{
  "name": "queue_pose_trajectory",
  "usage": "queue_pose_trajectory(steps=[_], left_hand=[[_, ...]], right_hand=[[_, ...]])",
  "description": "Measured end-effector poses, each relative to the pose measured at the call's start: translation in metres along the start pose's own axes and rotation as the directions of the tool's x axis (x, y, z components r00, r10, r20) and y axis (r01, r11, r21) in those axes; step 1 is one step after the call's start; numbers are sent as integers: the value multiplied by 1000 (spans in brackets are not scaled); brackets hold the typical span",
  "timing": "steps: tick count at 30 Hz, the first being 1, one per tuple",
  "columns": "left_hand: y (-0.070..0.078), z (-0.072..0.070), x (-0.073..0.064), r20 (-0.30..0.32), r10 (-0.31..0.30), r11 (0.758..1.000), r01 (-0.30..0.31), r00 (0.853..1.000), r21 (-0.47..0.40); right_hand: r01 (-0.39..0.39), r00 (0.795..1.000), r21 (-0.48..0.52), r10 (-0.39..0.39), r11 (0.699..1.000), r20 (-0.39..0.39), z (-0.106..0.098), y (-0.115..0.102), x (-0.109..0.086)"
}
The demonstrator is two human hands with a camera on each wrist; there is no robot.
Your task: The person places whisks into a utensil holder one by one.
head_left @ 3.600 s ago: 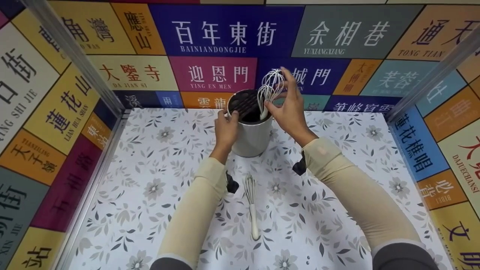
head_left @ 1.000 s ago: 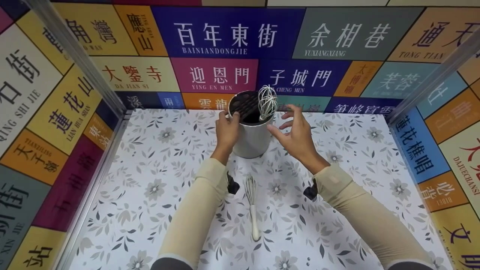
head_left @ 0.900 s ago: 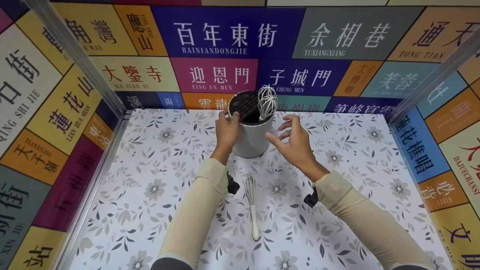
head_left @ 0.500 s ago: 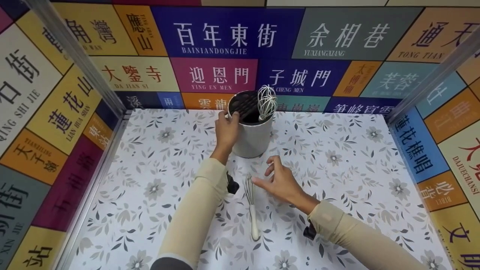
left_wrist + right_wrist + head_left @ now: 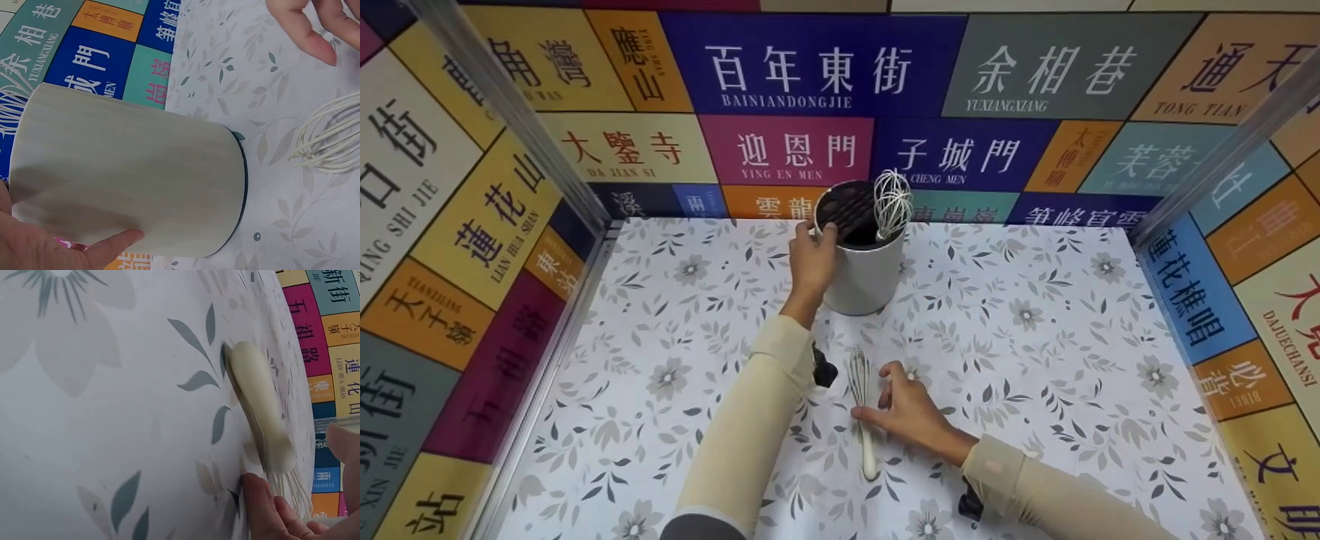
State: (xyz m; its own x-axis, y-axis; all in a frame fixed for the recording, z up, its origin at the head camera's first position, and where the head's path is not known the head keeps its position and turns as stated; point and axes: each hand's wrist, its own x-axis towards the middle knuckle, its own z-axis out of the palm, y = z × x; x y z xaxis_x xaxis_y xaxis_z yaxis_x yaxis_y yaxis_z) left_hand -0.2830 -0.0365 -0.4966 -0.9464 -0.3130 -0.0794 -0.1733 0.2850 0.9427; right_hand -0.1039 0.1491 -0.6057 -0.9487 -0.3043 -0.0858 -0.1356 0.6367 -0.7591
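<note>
A grey-white utensil holder [image 5: 864, 281] with a dark slotted insert [image 5: 844, 214] stands upright towards the back. My left hand [image 5: 812, 259] grips its left rim; in the left wrist view a finger lies along the outer wall. One wire whisk [image 5: 893, 202] stands in the holder with its wires up. A second whisk [image 5: 867, 446] lies on the cloth, its cream handle [image 5: 259, 399] pointing towards me. Just right of it is my right hand [image 5: 911, 416], thumb over the whisk where wires meet handle, fingers spread apart from the thumb. Whether it touches the whisk I cannot tell.
A white flowered cloth [image 5: 697, 435] covers the table. Panels with printed signs rise behind [image 5: 810, 60] and at both sides. The holder stands near the back wall. A black wrist camera [image 5: 824, 369] hangs under the left cuff.
My right hand has let go of the upper whisk, now resting in the holder, and has moved down and towards me to the lying whisk. The left hand stays on the rim.
</note>
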Motion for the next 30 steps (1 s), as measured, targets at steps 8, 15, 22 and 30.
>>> queue_pose_trajectory(steps=[8,15,22,30], left_hand=[[0,-1,0,-1,5,1000,-5,1000,-4],[0,-1,0,-7,11,1000,-11,1000,1],[0,0,0,-16,25,1000,-25,1000,-7],[1,-2,-3,-18,37,999,-37,999,2]], right_hand=[[-30,998,3,29,1000,48,6,1,-2],[-129,979,189,95,974,182,6,0,-3],[-157,974,269,104,950,200,2,1,-2],[-91,995,218,79,972,65,-14,-10,5]])
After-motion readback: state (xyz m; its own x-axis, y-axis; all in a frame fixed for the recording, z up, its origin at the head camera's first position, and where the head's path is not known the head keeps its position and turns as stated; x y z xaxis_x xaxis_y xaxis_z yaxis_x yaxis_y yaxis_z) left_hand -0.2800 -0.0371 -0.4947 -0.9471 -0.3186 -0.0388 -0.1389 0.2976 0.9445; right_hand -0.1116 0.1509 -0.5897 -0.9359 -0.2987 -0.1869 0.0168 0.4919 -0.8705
